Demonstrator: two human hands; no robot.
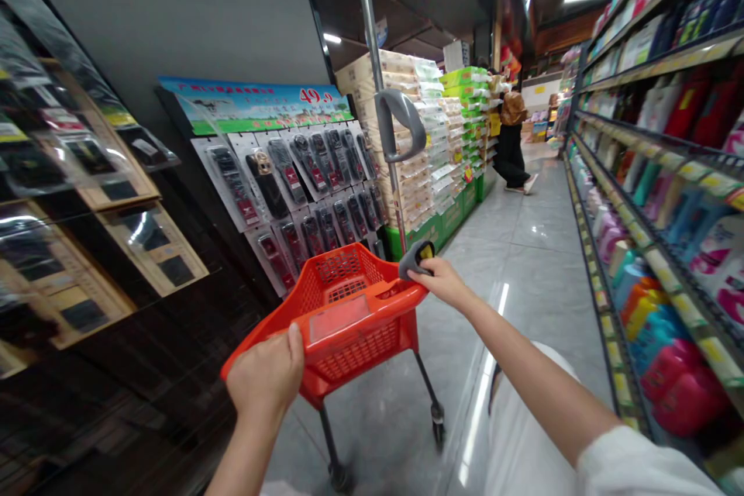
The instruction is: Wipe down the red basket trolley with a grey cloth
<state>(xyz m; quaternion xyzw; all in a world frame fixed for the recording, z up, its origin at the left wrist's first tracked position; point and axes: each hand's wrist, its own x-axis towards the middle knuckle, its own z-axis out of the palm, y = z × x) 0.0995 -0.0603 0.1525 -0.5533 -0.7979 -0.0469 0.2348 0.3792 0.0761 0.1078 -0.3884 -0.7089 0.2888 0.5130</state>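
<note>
A red plastic shopping cart [340,310] on dark legs stands in front of me. My left hand [267,372] is wrapped over the left part of its handle bar, thumb on top. At the right end of the bar, my right hand [439,279] is closed around a dark grey grip [415,257] with a yellow patch, against the cart's rim. From that grip a long metal pole [372,23] rises upright past the top of view, with a grey loop handle [401,126] partway up. The pole's upper end is out of view. The visible basket wall and floor are slotted plastic.
Left, a rack of packaged belts [284,170] hangs under a blue price sign [256,105]. Beyond stand stacked tissue packs [401,132] on green bases. Shelves of bottles [656,310] line the right side. A person [511,132] with a brown backpack stands farther along the tiled aisle [540,248].
</note>
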